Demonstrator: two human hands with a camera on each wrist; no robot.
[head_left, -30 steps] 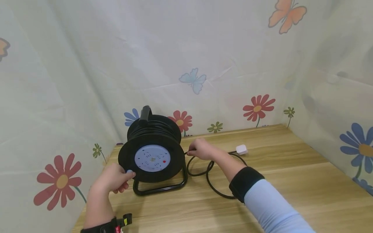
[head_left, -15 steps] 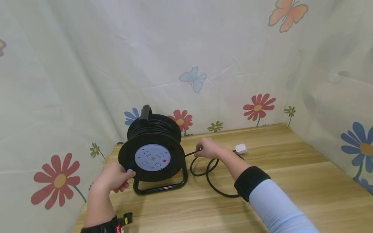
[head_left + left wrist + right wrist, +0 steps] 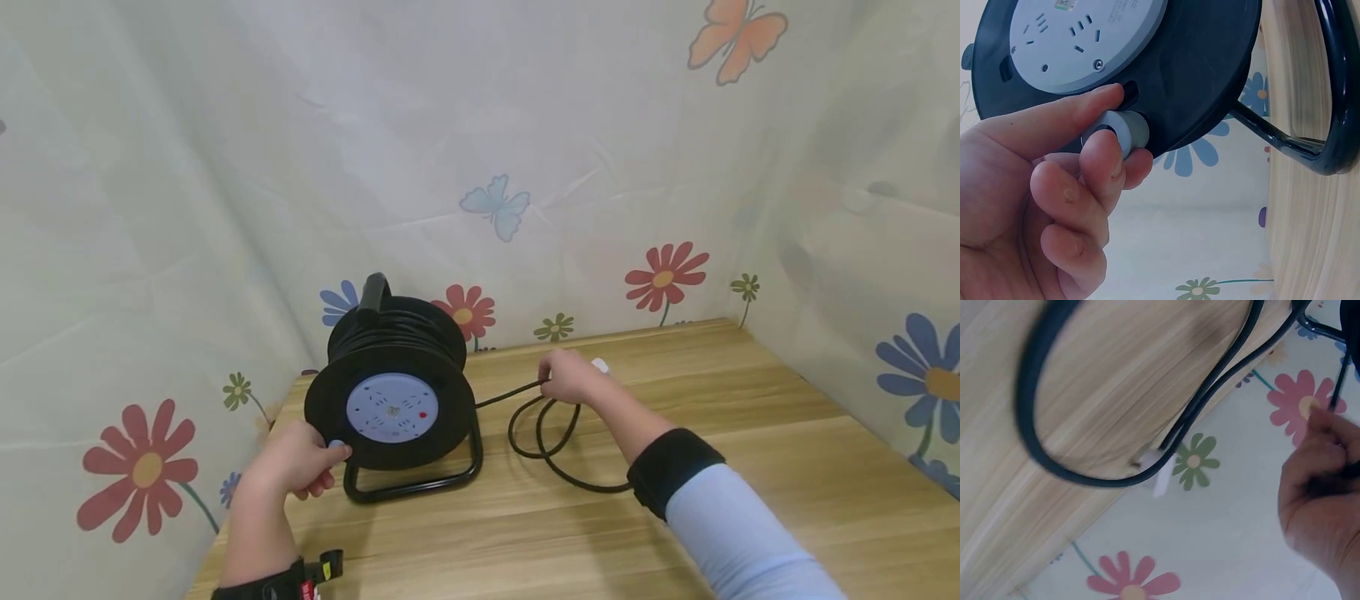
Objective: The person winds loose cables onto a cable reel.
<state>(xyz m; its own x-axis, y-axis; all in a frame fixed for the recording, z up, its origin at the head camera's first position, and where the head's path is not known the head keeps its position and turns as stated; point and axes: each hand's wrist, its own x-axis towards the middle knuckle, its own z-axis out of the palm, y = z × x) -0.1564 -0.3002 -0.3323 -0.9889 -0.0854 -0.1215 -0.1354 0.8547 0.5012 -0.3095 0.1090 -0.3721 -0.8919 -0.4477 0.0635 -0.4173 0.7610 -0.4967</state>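
Observation:
A black cable reel (image 3: 442, 429) with a pale socket plate (image 3: 392, 407) stands on its tube frame at the table's left. At the lower left of its disc, my left hand (image 3: 296, 462) pinches a light grey crank knob (image 3: 1129, 131) between thumb and fingers. To the right of the reel, my right hand (image 3: 572, 377) pinches the black cable (image 3: 510, 394), which runs straight from the reel to the fingers. Loose loops of that cable lie on the table below the hand. Mostly behind the right hand, a white plug (image 3: 600, 365) shows; it is blurred in the right wrist view.
The wooden table (image 3: 720, 433) reaches to the right and front. A flower-printed cloth (image 3: 630, 167) hangs behind it and along both sides. The reel's carrying handle (image 3: 373, 296) sticks up at the top.
My right hand has moved right, away from the reel, and the stretch of cable between them has grown longer. The loops and plug have shifted. My left hand stays on the knob.

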